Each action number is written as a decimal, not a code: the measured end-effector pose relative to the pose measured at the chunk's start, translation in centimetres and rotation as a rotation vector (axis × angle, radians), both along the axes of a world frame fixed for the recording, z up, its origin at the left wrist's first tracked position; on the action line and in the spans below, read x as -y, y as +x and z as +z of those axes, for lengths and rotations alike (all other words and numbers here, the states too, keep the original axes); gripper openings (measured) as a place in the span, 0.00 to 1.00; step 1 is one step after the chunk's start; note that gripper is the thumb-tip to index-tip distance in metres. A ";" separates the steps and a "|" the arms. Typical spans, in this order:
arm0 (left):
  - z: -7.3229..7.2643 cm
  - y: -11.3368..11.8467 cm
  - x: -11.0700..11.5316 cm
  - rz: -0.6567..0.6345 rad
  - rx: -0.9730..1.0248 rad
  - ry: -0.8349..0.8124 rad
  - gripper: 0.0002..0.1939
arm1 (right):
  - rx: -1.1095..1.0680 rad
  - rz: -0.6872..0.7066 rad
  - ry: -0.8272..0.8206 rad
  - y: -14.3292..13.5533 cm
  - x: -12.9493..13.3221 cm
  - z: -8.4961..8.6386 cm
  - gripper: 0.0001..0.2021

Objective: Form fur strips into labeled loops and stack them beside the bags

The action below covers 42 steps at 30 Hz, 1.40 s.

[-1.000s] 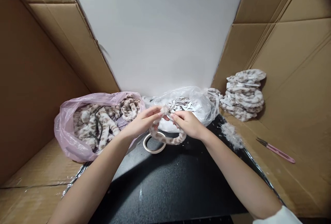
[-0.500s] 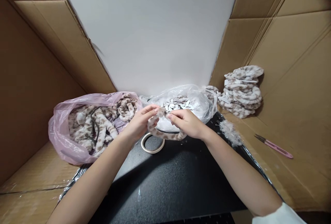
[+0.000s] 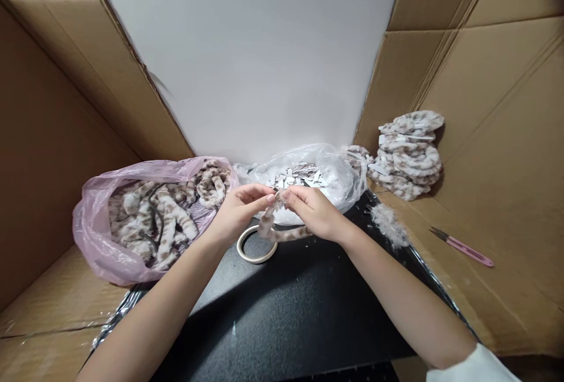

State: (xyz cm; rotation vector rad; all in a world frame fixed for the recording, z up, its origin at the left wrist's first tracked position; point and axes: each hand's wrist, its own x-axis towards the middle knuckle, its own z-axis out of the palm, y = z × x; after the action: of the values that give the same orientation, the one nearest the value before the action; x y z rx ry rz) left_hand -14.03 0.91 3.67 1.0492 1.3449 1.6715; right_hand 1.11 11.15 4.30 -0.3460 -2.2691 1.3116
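A furry white and brown band [image 3: 288,234] hangs in a curve below my two hands, over the black table. My left hand [image 3: 244,208] pinches one end of it between thumb and fingers. Close beside, my right hand [image 3: 311,208] pinches the band's other end, so the two ends meet between my fingertips. The exact join is too small to make out. Just below my left hand lies a cream tape roll [image 3: 257,260]. Behind my hands, a clear plastic bag [image 3: 348,179] holds several small white strips [image 3: 304,176].
A pink plastic bag [image 3: 99,241] of furry pieces [image 3: 171,223] stands left. At right are stacked furry bands [image 3: 409,156], loose fluff [image 3: 388,224] and pink-handled snips [image 3: 462,247] on cardboard. Cardboard walls [image 3: 506,106] flank the black table [image 3: 282,311].
My hands have come closer together, and the band has turned, its left side now hanging lower. The whole view has shifted slightly.
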 end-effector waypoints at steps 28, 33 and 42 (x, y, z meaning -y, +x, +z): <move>-0.3 -0.1 0.0 0.004 -0.287 0.039 0.17 | -0.071 -0.064 -0.072 -0.3 -0.2 -0.8 0.02; -1.0 0.0 -0.6 0.104 -0.048 0.146 0.28 | -0.172 -0.123 -0.041 -0.7 0.0 -1.2 0.03; -1.9 0.9 -0.7 0.097 -0.231 0.186 0.08 | -0.228 -0.135 -0.050 -1.0 0.2 -1.5 0.03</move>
State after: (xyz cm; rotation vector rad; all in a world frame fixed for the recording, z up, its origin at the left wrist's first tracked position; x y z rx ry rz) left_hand -13.12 1.65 1.76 1.3385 1.4250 1.8183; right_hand 0.06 10.95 2.80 -0.3415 -1.9925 1.2710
